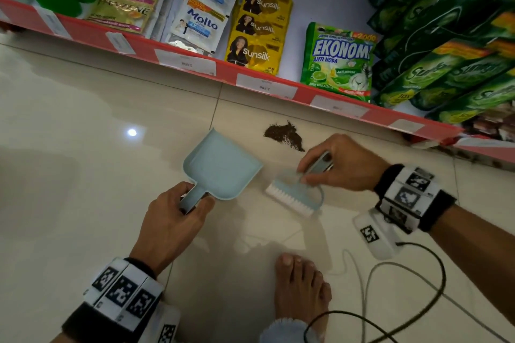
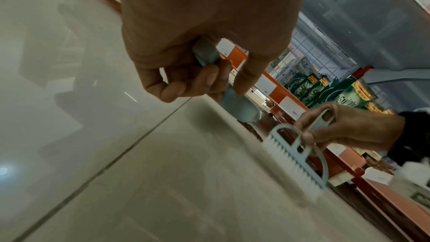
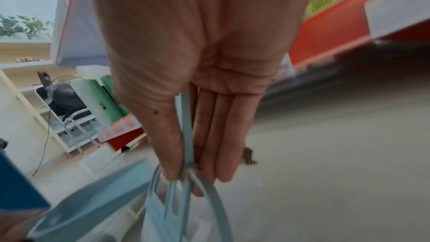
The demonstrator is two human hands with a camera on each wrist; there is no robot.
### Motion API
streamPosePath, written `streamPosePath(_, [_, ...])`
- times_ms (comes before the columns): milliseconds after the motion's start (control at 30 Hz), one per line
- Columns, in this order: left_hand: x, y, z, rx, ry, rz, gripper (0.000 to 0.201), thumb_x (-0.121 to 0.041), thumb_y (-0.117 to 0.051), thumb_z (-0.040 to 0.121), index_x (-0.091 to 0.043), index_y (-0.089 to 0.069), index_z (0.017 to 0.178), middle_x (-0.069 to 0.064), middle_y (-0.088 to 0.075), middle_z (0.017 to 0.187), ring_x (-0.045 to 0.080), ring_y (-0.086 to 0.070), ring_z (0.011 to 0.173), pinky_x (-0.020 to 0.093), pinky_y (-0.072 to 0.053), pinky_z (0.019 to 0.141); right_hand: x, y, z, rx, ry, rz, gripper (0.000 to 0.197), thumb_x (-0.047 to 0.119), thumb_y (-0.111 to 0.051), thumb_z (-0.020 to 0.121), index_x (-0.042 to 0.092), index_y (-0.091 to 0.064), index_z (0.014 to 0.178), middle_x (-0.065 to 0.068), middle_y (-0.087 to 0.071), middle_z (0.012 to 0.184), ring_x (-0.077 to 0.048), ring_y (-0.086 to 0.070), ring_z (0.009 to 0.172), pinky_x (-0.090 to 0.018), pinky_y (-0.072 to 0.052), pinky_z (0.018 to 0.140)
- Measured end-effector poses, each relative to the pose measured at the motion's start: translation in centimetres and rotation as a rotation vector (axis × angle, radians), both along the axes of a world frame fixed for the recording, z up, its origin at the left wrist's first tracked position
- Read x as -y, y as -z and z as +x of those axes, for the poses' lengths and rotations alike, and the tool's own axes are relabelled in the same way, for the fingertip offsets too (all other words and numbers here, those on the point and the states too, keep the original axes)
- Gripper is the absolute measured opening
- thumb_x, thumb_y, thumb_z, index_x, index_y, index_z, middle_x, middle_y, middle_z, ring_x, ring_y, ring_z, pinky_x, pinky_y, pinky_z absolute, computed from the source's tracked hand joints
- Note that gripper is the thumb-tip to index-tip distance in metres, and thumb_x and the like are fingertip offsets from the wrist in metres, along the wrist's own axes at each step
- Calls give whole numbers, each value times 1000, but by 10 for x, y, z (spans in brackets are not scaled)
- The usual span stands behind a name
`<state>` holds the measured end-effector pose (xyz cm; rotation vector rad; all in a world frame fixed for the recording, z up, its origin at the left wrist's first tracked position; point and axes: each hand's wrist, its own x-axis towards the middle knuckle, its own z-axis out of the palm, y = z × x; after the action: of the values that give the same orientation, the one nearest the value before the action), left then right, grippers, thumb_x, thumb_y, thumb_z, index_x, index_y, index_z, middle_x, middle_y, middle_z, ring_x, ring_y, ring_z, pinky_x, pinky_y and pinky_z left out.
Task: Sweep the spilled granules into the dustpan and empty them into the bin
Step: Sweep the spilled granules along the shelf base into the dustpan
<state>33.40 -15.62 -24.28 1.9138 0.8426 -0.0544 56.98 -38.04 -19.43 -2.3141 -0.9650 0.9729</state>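
Down on the glossy cream tiled floor (image 1: 83, 175), the left hand (image 1: 172, 220) has its grip clamped on the handle of a pale blue plastic dustpan (image 1: 223, 164). Right of it, the right hand (image 1: 342, 164) pinches a pale blue white-bristled brush (image 1: 295, 195). Dark brown spilled granules (image 1: 284, 135) lie just beyond, near the red-edged shelf (image 1: 278, 83).

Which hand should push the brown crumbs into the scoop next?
The right hand, most likely. It already holds the brush, just below the granules. The left hand grips the dustpan, whose mouth sits left of the pile, ready to catch.
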Motion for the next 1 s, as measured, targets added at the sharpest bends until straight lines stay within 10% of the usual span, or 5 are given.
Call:
streamPosePath(400, [1,3,-3,-41,-13,-9,27,-37,-67,87,-16,-57,72,-10,-48,41,6,-42,39,25,-32,47,2,-8,25,395,221,94,16,19,-76,82,18,-77,98,3,-76,96,-15,-70,87,-31,-55,86])
streamPosePath(600, [3,6,2,-36,5,-18,26,-38,-66,86,-19,-56,72,-13,-51,45,6,-44,40,19,-31,44,3,-10,20,931,38,-320,22,3,-62,85,8,-69,105,-17,-71,92,-38,-67,79,-41,-54,67])
streamPosePath(867, [8,8,7,-19,37,-27,25,-36,-67,86,-19,-57,72,-12,-51,45,7,-43,41,25,-34,47,-22,28,1,814,-27,-270,42,-3,-48,91,11,-58,130,-16,-71,101,-38,-68,77,-39,-51,64])
streamPosePath(1000, [6,8,6,-18,23,-38,28,-37,-67,85,-17,-55,71,-8,-50,46,7,-41,41,26,-35,48,-17,25,-7,697,-169,-255,27,8,-46,97,13,-63,118,-10,-70,110,-35,-66,87,-43,-53,73])
